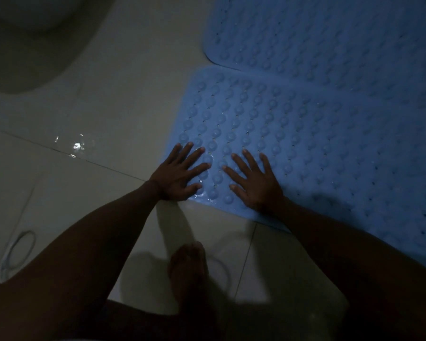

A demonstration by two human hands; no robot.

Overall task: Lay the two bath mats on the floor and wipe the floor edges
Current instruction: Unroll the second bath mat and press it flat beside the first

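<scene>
Both hands, left hand (180, 172) and right hand (252, 179), press flat on near mat (305, 143).

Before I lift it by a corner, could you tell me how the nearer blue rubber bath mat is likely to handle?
The nearer blue rubber bath mat lies flat and thin, so it will probably droop. Its rows of bumps look like suction cups, so it may cling to the glossy pale tiled floor. Water glints by the left hand, so it may be slippery.

Two blue bath mats (305, 143), seemingly rubbery plastic, bumpy and perforated, pale floor tiles (108, 119), glossy, smooth
</scene>
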